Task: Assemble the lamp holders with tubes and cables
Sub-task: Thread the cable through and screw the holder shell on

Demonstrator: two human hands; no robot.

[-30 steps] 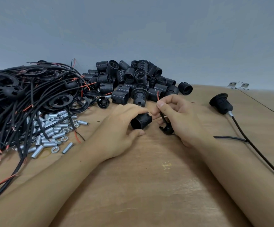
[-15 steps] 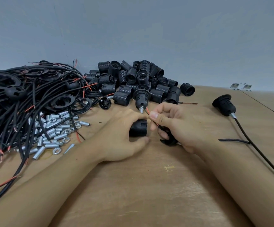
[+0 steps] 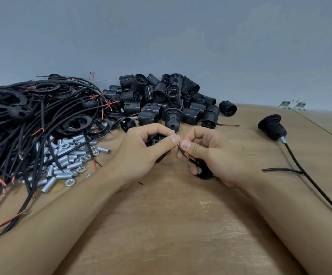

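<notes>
My left hand (image 3: 143,153) grips a black threaded lamp holder body (image 3: 156,140), its open end turned toward me. My right hand (image 3: 208,155) pinches thin red and black wires (image 3: 183,152) between thumb and forefinger, right beside the holder. Its lower fingers curl round a black cap piece (image 3: 203,171) that rests on the wooden table (image 3: 171,215). The wire tips lie close to the holder's end; whether they enter it is hidden by my thumbs.
A pile of black holder bodies (image 3: 171,100) lies behind my hands. Tangled cables and black rings (image 3: 32,120) fill the left, with metal tubes and nuts (image 3: 66,161) in front. An assembled holder with cable (image 3: 273,127) lies at the right.
My left hand has turned the holder body so its open end faces me and lifted it slightly. My right hand has brought the wires up close to that end.
</notes>
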